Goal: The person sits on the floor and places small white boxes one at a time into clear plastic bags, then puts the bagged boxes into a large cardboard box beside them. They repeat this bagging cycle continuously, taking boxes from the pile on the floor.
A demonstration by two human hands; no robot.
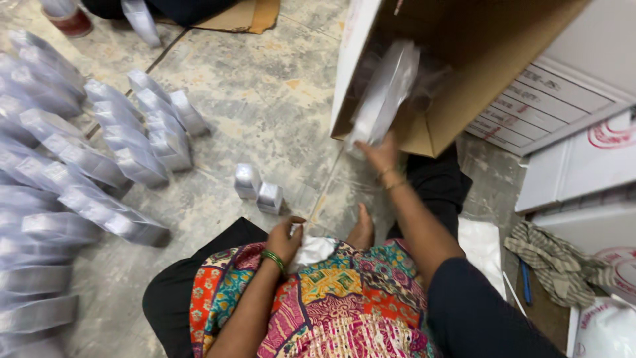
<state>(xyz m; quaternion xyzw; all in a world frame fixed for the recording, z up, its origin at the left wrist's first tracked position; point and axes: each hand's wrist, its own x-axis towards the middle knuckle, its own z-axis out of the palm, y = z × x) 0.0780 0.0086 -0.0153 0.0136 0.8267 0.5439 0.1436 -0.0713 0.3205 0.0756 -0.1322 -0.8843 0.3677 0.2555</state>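
Note:
My right hand (379, 156) reaches forward and grips a long plastic-wrapped pack of small boxes (387, 93), holding it at the mouth of a tipped brown cardboard carton (464, 79). My left hand (285, 235) rests on my lap, closed on a crumpled white piece of plastic or paper (313, 250). Two small silver boxes (258, 189) stand on the concrete floor just ahead of my left hand. I sit cross-legged, one bare foot (361, 229) showing.
Several wrapped packs (79, 166) lie in rows on the floor at left. White cartons (583, 152) stack at right, with a striped cloth (556, 262) and a blue pen (525, 282). Another person's dark legs (165, 8) and flat cardboard (245, 16) are at the top.

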